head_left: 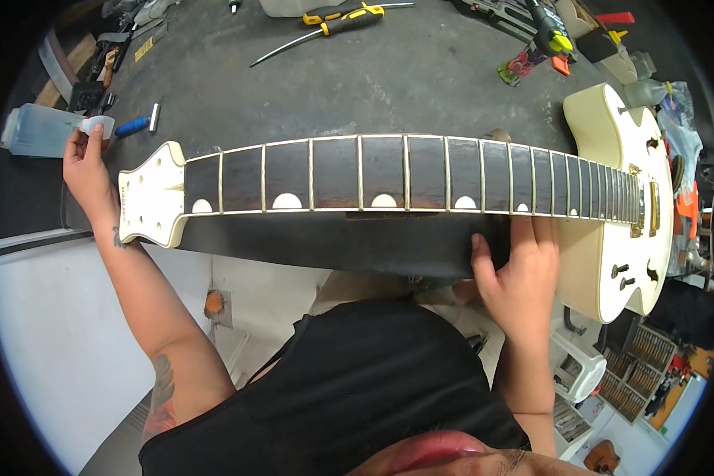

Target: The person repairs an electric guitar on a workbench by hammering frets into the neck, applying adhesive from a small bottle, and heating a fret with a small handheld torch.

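Note:
A cream hollow-body electric guitar [583,262] lies across in front of me, its headstock [152,194] on the left. Its dark fretboard [335,170] has pale half-round inlays and no strings. My left hand [89,170], beyond the headstock, has its fingers closed on the whitish cap end of a clear plastic bottle [47,129] of bluish tint. The bottle lies sideways, cap end to the right. My right hand [523,274] is at the neck's near edge, close to the body. Its fingers reach under the neck, tips hidden, and its thumb stands apart.
A blue-handled razor-shaped tool [137,125] lies near the bottle. Two yellow-and-black screwdrivers [353,20] rest at the far side of the dark bench [238,87]. A cordless power tool [551,36] stands at the far right. Below right are a white stool [579,369] and drawers [639,369].

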A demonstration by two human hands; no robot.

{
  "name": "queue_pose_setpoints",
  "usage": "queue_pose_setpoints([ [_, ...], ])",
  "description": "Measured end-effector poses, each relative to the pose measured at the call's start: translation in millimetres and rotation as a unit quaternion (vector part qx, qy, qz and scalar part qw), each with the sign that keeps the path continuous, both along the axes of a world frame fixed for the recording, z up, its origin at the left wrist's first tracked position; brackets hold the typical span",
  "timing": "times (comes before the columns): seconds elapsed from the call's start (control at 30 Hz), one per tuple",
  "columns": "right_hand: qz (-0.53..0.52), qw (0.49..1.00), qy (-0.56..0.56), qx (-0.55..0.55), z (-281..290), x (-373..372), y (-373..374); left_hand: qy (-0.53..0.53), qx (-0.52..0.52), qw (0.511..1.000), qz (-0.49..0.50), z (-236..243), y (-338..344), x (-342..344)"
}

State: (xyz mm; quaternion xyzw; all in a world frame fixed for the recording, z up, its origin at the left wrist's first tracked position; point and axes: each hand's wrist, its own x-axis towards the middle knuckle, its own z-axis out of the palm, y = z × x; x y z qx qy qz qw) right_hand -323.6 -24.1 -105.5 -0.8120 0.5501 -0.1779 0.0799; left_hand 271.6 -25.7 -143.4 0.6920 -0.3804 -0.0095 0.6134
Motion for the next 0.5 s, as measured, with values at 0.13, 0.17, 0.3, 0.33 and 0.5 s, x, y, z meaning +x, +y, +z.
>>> queue_pose_setpoints([
  [0.13, -0.009, 1.0, 0.004, 0.016, 0.8, 1.6, 1.0, 0.005, -0.01, 1.0, -0.003, -0.1, -1.4, -0.5],
  [0.17, -0.008, 1.0, 0.004, 0.016, 1.5, 2.2, 1.0, 0.005, -0.01, 1.0, -0.002, 0.0, -2.0, -1.0],
  [0.3, -0.003, 1.0, 0.008, -0.001, 1.8, 2.9, 0.9, 0.013, -0.011, 1.0, -0.004, -0.1, -0.8, -0.6],
  [0.33, -0.002, 1.0, 0.01, -0.004, 1.5, 2.8, 0.6, 0.017, -0.008, 1.0, -0.004, -0.3, -0.4, 0.0],
  [0.5, 0.0, 1.0, 0.014, -0.001, 0.3, 2.4, 0.3, 0.013, -0.004, 1.0, 0.006, 1.6, -2.5, -3.7],
])
